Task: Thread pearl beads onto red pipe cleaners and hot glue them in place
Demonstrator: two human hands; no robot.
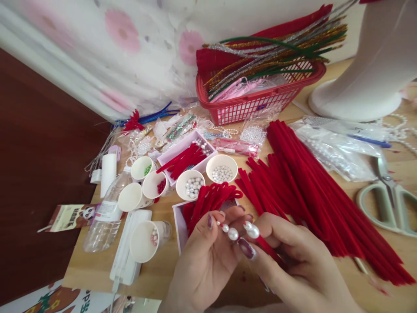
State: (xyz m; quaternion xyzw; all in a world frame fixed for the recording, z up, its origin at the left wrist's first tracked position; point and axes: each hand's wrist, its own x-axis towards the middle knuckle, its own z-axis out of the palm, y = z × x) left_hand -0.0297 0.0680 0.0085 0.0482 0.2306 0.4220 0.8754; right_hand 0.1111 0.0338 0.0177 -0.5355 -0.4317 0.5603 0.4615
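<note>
My left hand pinches the thin end of a short string of white pearl beads between thumb and fingers. The beads differ in size, with small red bits among them. Close against it, my right hand is closed on a red pipe cleaner, and more white pearls sit by its thumb and forefinger. Whether the two groups of pearls are joined is hidden by the fingers. Just behind my hands, a box holds looped red pipe cleaners.
Paper cups of beads stand behind and left, near a plastic bottle and a white power strip. Red pipe cleaners lie rightward, beside scissors. A red basket and white stand are at the back.
</note>
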